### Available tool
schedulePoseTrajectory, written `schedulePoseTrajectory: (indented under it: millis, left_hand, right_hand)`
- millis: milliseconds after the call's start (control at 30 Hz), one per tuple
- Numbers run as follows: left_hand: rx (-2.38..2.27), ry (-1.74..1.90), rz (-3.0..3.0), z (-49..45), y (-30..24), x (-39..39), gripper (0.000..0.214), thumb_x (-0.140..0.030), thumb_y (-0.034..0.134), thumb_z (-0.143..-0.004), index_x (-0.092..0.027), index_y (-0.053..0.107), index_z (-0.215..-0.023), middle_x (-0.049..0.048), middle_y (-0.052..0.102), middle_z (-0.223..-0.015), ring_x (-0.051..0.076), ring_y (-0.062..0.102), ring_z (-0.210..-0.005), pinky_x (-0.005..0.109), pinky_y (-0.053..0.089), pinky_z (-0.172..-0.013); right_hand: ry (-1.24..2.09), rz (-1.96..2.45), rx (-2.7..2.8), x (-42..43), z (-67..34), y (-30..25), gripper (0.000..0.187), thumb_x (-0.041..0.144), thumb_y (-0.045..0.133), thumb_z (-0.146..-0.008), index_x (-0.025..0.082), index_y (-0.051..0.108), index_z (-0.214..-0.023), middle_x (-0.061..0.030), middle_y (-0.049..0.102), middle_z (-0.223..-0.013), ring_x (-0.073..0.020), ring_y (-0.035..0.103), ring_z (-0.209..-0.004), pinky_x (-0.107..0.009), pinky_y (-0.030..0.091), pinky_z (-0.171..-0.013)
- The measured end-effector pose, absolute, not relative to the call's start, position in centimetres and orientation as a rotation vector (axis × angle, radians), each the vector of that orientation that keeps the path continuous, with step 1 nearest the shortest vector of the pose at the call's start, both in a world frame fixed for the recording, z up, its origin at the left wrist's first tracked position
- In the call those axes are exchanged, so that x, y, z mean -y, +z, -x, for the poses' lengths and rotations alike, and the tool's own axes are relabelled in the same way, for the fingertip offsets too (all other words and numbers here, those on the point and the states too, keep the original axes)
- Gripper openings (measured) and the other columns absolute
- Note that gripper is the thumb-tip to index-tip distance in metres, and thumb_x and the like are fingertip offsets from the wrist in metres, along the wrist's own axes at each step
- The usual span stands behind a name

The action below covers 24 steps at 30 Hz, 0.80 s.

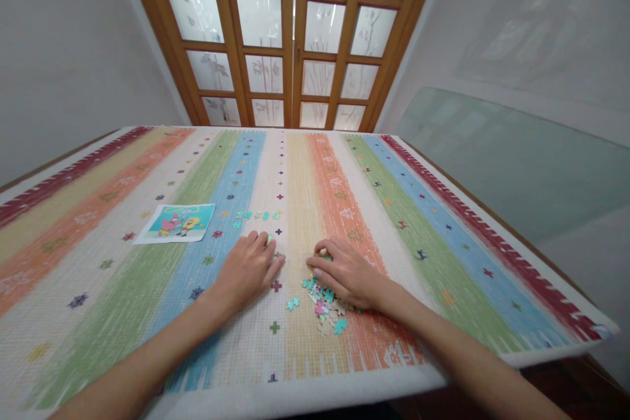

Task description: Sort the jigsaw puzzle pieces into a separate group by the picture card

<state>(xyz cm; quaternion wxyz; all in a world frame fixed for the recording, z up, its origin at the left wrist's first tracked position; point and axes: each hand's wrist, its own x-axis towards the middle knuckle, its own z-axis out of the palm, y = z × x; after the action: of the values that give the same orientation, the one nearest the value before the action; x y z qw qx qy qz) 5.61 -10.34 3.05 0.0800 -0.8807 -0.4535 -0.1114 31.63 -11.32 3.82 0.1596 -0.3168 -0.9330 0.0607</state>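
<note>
My left hand (249, 266) lies flat on the striped cloth (443, 236), fingers stretched out and together, touching a small teal puzzle piece at its fingertips. My right hand (344, 270) rests curled over a heap of loose puzzle pieces (325, 308), fingers bent down onto the pieces; whether it grips one is hidden. A short row of teal pieces (258, 215) lies just beyond my left hand. A single teal piece (293, 304) sits between my hands.
A cartoon reference picture (177, 222) lies on the cloth to the left. The table edge (295, 394) runs close to me. A wooden glass-paned door (295, 39) stands behind the table; a glass panel (516, 157) leans at the right.
</note>
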Motion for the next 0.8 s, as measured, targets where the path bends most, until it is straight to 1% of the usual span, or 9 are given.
schedulePoseTrajectory:
  millis: [67,100,167,233,333,433,600,800]
  left_hand:
    - [1.508,-0.28,2.54,-5.5,3.3,10.3,0.042,-0.04,0.037,-0.104,-0.013,0.068,-0.097,0.015,0.065,-0.09,0.029,0.06,-0.088,0.04,0.048,-0.078]
    - [1.583,-0.239,2.504,-5.4,3.5,10.4,0.044,-0.041,0.035,-0.105,-0.012,0.068,-0.099,0.0152,0.066,-0.088,0.029,0.061,-0.086,0.039,0.048,-0.076]
    - [1.742,-0.115,2.456,-5.4,3.9,10.4,0.05,-0.042,0.03,-0.106,-0.01,0.068,-0.111,0.0162,0.069,-0.087,0.03,0.065,-0.083,0.038,0.049,-0.072]
    - [1.904,0.025,2.419,-5.3,4.4,10.3,0.055,-0.044,0.027,-0.107,-0.009,0.063,-0.127,0.0177,0.071,-0.087,0.031,0.068,-0.08,0.038,0.049,-0.068]
    - [2.072,0.124,2.378,-5.0,4.8,10.0,0.058,-0.046,0.025,-0.106,-0.011,0.055,-0.142,0.0183,0.073,-0.086,0.032,0.07,-0.076,0.038,0.049,-0.066]
    - [2.134,0.139,2.35,-4.8,5.1,9.7,0.058,-0.048,0.026,-0.106,-0.014,0.053,-0.145,0.0184,0.074,-0.084,0.033,0.071,-0.075,0.039,0.051,-0.067]
    - [2.157,0.174,2.351,-4.5,5.3,9.6,0.058,-0.048,0.027,-0.106,-0.015,0.051,-0.148,0.0192,0.073,-0.083,0.037,0.071,-0.077,0.045,0.053,-0.067]
    - [2.121,0.027,2.37,-3.9,4.6,9.5,0.058,-0.05,0.033,-0.104,-0.015,0.055,-0.144,0.0147,0.069,-0.072,0.033,0.068,-0.067,0.043,0.053,-0.064]
  right_hand:
    - [0.18,0.896,2.661,11.3,-31.7,3.8,0.03,0.029,0.038,-0.106,0.016,0.064,-0.11,-0.0124,0.056,-0.108,-0.0232,0.05,-0.094,-0.04,0.044,-0.088]
    - [0.186,0.893,2.659,11.3,-31.7,3.8,0.03,0.029,0.038,-0.106,0.016,0.064,-0.11,-0.0124,0.056,-0.108,-0.0232,0.05,-0.094,-0.04,0.044,-0.088]
    - [0.2,0.896,2.659,11.3,-31.8,3.8,0.029,0.029,0.038,-0.106,0.016,0.064,-0.109,-0.0124,0.056,-0.109,-0.023,0.05,-0.094,-0.04,0.044,-0.088]
    - [0.215,0.903,2.661,11.3,-31.8,3.8,0.029,0.029,0.039,-0.106,0.016,0.064,-0.109,-0.0123,0.056,-0.109,-0.0229,0.05,-0.095,-0.04,0.044,-0.088]
    - [0.225,0.898,2.66,11.4,-31.9,3.8,0.028,0.029,0.04,-0.106,0.016,0.064,-0.108,-0.0126,0.056,-0.11,-0.023,0.051,-0.095,-0.04,0.044,-0.089]
    - [0.221,0.885,2.654,11.3,-31.9,3.8,0.028,0.029,0.04,-0.106,0.016,0.065,-0.107,-0.0127,0.056,-0.109,-0.0232,0.051,-0.096,-0.041,0.044,-0.09]
    - [0.217,0.878,2.652,11.3,-31.9,3.7,0.03,0.029,0.039,-0.106,0.015,0.065,-0.107,-0.0127,0.057,-0.107,-0.0229,0.051,-0.095,-0.04,0.044,-0.089]
    - [0.214,0.889,2.661,11.2,-31.8,3.6,0.028,0.028,0.041,-0.105,0.016,0.066,-0.107,-0.0121,0.058,-0.106,-0.0229,0.052,-0.095,-0.04,0.044,-0.089]
